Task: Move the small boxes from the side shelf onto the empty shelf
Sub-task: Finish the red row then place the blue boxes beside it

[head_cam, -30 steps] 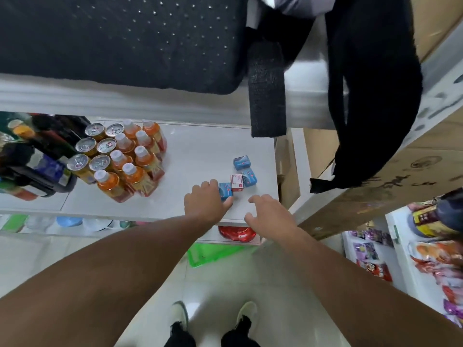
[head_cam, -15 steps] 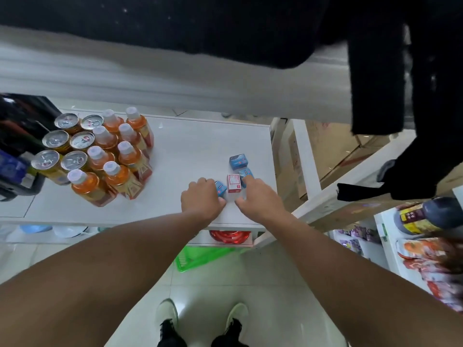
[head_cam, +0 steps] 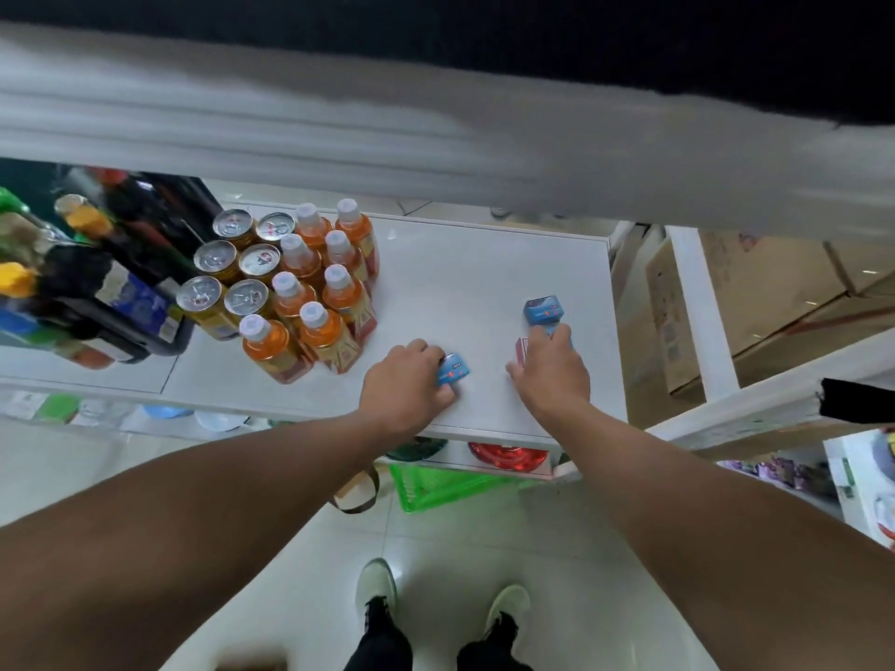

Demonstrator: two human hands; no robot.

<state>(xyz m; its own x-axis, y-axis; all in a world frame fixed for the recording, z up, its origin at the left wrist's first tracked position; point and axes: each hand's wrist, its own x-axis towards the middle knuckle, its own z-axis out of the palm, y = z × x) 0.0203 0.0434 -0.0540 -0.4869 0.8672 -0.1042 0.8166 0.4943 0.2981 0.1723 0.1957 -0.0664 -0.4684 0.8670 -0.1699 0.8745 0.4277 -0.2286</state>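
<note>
Head view: left hand (head_cam: pixel 404 387) pinches blue box (head_cam: pixel 453 368), tilted.

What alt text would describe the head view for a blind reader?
Two hands work on a white shelf: the left hand grips a small blue box, the right hand covers a red-and-white box. Another blue box lies behind; orange bottles stand left.

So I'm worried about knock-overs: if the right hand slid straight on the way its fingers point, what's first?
Probably the lone blue box, just beyond the right hand; depth is uncertain.
</note>
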